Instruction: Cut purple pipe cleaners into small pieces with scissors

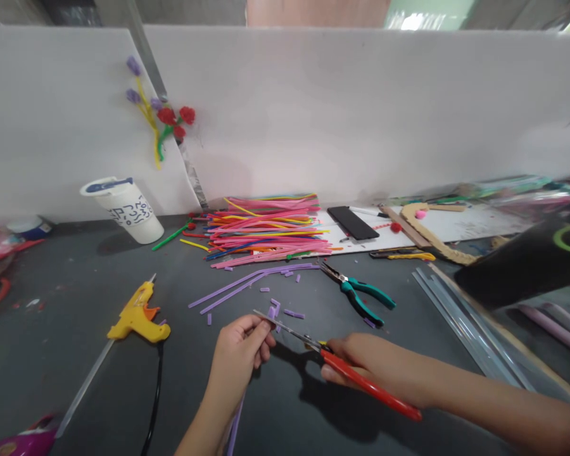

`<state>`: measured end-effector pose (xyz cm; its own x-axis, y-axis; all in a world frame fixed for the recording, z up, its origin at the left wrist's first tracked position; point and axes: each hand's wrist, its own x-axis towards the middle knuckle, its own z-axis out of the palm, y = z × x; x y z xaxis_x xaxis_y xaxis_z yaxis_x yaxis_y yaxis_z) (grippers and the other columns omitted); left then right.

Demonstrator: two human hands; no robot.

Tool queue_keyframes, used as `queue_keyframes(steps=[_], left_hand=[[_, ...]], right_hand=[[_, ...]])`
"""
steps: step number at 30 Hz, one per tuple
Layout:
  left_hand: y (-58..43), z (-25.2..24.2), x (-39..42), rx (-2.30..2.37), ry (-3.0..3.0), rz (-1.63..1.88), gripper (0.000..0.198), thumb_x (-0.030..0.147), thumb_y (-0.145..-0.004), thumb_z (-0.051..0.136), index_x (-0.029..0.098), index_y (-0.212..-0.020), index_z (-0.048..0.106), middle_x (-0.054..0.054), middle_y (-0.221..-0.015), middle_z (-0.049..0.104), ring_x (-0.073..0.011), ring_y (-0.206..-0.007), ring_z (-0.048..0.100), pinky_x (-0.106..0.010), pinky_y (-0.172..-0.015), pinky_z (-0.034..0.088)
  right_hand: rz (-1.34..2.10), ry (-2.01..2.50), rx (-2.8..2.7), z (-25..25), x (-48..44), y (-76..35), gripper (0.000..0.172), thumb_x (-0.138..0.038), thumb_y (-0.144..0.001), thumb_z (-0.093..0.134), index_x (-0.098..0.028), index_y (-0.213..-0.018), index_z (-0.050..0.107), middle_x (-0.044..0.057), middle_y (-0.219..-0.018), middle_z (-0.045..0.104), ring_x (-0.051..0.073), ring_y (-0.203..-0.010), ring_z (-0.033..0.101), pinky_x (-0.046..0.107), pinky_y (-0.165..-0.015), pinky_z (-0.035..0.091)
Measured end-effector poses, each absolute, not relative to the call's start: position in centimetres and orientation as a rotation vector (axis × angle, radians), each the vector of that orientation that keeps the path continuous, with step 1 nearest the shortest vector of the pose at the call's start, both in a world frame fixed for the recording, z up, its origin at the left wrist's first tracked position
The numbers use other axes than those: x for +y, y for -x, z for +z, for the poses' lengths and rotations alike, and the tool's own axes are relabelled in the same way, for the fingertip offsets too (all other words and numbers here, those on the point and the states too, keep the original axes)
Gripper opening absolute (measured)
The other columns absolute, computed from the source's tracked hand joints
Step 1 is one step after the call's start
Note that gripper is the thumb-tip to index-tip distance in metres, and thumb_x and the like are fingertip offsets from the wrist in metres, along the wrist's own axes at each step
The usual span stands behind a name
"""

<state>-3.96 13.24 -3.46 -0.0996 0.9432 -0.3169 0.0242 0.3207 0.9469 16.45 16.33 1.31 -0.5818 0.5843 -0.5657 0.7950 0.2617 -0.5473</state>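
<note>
My left hand point(240, 348) pinches a purple pipe cleaner point(236, 425), whose long end hangs down behind the wrist. In my right hand point(365, 361) is a pair of red-handled scissors point(370, 387). Their blades reach the left fingertips, where the purple end sits; whether they are closed on it I cannot make out. Short purple pieces point(294, 314) lie scattered just beyond the hands. Farther back rest longer purple pipe cleaners point(237, 285), next to teal-handled pliers point(361, 294).
At left lies a yellow glue gun point(140, 316) with a black cord, and behind it stands a white cup point(133, 212). A pile of colourful pipe cleaners point(266, 231) and a black phone point(353, 222) sit at the back. Clear glue sticks point(465, 326) lie at right, near a dark bottle point(517, 266).
</note>
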Motion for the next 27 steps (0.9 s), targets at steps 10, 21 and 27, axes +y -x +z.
queue_keyframes(steps=[10,21,27], left_hand=[[3.8,-3.1,13.5,1.435,-0.865,1.026,0.02,0.031,-0.069,0.056,0.014,-0.058,0.057,0.003,-0.045,0.053,-0.0054,-0.034,0.038,-0.017,-0.034,0.025],[3.7,-4.4,13.6,1.399,-0.771,0.943,0.025,0.03,-0.071,0.055,0.012,-0.053,0.054,0.004,-0.037,0.046,-0.0029,-0.03,0.032,-0.016,-0.034,0.018],[4.0,-4.1,13.6,1.323,-0.686,0.994,0.018,0.029,-0.069,0.059,0.011,-0.066,0.06,0.003,-0.047,0.053,-0.0029,-0.033,0.035,-0.016,-0.034,0.02]], right_hand=[[-1.376,-1.282,2.245,1.3,16.5,-16.3,0.045,-0.058,-0.078,0.036,-0.018,-0.066,0.051,-0.003,-0.053,0.043,0.008,-0.046,0.034,0.02,-0.043,0.026],[-1.481,-1.301,2.155,0.0,16.5,-16.9,0.043,-0.055,-0.076,0.041,-0.018,-0.055,0.04,-0.006,-0.047,0.035,0.007,-0.042,0.026,0.02,-0.04,0.021],[-1.721,-1.556,1.917,-0.7,17.1,-16.6,0.041,-0.056,-0.076,0.04,-0.019,-0.058,0.041,-0.006,-0.043,0.035,0.006,-0.035,0.03,0.019,-0.035,0.025]])
